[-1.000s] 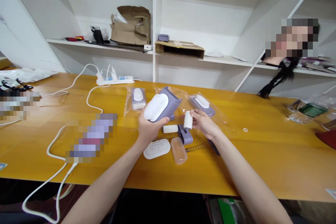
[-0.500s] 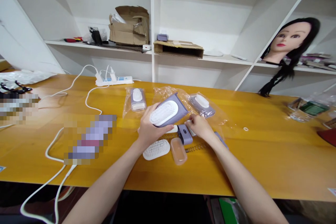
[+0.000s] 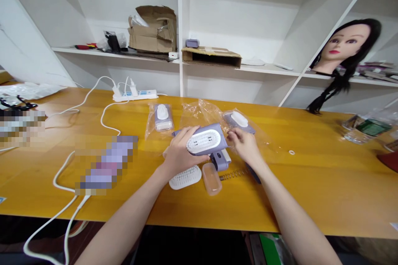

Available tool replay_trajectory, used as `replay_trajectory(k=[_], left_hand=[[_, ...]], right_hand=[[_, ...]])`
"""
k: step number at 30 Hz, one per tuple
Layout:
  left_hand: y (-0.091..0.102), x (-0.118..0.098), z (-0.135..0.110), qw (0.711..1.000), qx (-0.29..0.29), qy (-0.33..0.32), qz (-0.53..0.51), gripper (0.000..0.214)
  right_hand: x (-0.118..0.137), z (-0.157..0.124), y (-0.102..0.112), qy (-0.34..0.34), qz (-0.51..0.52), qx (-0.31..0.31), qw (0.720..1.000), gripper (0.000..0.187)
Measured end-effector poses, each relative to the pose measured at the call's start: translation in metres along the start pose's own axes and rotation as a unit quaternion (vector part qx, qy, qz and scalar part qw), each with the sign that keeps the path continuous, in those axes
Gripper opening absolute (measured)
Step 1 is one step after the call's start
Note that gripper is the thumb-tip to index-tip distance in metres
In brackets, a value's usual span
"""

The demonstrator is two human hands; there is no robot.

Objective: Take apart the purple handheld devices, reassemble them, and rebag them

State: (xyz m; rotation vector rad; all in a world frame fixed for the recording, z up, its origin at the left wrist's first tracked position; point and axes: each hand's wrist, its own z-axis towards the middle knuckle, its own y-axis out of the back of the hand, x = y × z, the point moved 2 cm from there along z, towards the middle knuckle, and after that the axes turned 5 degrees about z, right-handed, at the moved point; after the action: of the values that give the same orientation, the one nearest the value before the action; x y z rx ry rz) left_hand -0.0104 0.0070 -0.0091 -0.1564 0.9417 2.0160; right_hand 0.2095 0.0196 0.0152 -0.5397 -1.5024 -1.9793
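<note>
My left hand (image 3: 180, 149) is wrapped around a purple brush housing (image 3: 222, 132) with a white oval bristle pad (image 3: 204, 141) facing me. Close to the housing's right end, my right hand (image 3: 244, 145) has its fingers pinched; what they hold, if anything, is hidden. Below the housing lie a purple part with a dark button (image 3: 220, 159), a clear peach-tinted cap (image 3: 212, 179), a coiled spring (image 3: 232, 174) and a loose white bristle pad (image 3: 185, 178), partly covered by my left hand. A dark purple piece (image 3: 254, 174) shows beside my right forearm.
Behind my hands lie a bagged purple brush (image 3: 163, 117) and a second brush (image 3: 238, 119) on clear plastic. A white ring (image 3: 291, 152) lies to the right. Leftward are a pixelated phone-like object (image 3: 108, 163), white cables and a power strip (image 3: 135, 95). Shelves stand behind.
My left hand has tilted the brush housing to a flatter angle and shifted it slightly right. My right hand has risen from the white part on the table to the housing's right end.
</note>
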Motion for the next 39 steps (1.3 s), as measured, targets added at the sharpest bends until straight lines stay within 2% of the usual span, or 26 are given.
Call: replay_trajectory(k=[2,4,7,9,10,12,14,15,17,19,22,25,27,29,30,32,36,37,39], left_hand=[[0.000,-0.003,0.000,1.000,0.015,0.004,-0.002,0.085],[-0.001,-0.007,-0.001,0.999,0.023,0.012,-0.023,0.086],[-0.001,-0.009,-0.002,0.991,0.028,0.075,-0.105,0.085],[0.000,-0.007,-0.002,0.963,0.034,0.160,-0.215,0.081],[-0.001,-0.005,-0.002,0.934,0.046,0.207,-0.286,0.079],[-0.002,-0.002,-0.002,0.849,0.097,0.281,-0.437,0.076],[-0.002,-0.002,-0.002,0.752,0.164,0.318,-0.554,0.074],[-0.003,-0.002,-0.003,0.713,0.190,0.325,-0.592,0.072],[-0.003,-0.002,-0.004,0.666,0.217,0.329,-0.633,0.063],[-0.005,0.000,-0.007,0.649,0.212,0.341,-0.647,0.055],[-0.009,0.002,-0.010,0.642,0.176,0.372,-0.646,0.051],[-0.011,0.002,-0.010,0.634,0.138,0.387,-0.655,0.052],[-0.012,0.002,-0.008,0.632,0.113,0.390,-0.660,0.051],[-0.011,0.002,-0.006,0.641,0.080,0.395,-0.654,0.050],[-0.011,0.003,-0.006,0.649,0.062,0.397,-0.646,0.049],[-0.011,0.005,-0.005,0.672,0.033,0.398,-0.624,0.048],[-0.011,0.007,-0.004,0.727,0.001,0.342,-0.595,0.052],[-0.011,0.007,-0.004,0.746,-0.006,0.318,-0.585,0.057],[-0.010,0.007,-0.004,0.783,-0.017,0.279,-0.555,0.072]], right_hand=[[0.007,-0.005,0.005,0.028,0.134,0.001,0.991,0.036],[0.015,-0.013,0.006,0.070,0.268,0.039,0.960,0.047],[0.027,-0.024,0.007,0.130,0.330,0.119,0.927,0.065],[0.032,-0.028,0.008,0.149,0.357,0.165,0.908,0.071],[0.034,-0.029,0.010,0.151,0.373,0.180,0.898,0.071],[0.036,-0.030,0.013,0.150,0.398,0.178,0.887,0.068],[0.037,-0.030,0.017,0.149,0.402,0.144,0.892,0.064],[0.038,-0.031,0.018,0.148,0.395,0.125,0.898,0.062],[0.041,-0.035,0.018,0.158,0.375,0.097,0.908,0.061],[0.046,-0.040,0.017,0.192,0.343,0.072,0.917,0.061],[0.054,-0.046,0.014,0.260,0.284,0.013,0.923,0.059],[0.059,-0.050,0.011,0.298,0.231,-0.031,0.926,0.060],[0.062,-0.053,0.009,0.307,0.208,-0.033,0.928,0.061],[0.063,-0.056,0.006,0.288,0.223,-0.012,0.931,0.062],[0.063,-0.057,0.005,0.259,0.255,0.000,0.932,0.062],[0.061,-0.057,0.000,0.162,0.354,0.025,0.921,0.058],[0.056,-0.053,-0.015,-0.069,0.522,0.121,0.842,0.039],[0.055,-0.051,-0.018,-0.102,0.543,0.133,0.823,0.036],[0.055,-0.048,-0.020,-0.130,0.571,0.120,0.802,0.033]])
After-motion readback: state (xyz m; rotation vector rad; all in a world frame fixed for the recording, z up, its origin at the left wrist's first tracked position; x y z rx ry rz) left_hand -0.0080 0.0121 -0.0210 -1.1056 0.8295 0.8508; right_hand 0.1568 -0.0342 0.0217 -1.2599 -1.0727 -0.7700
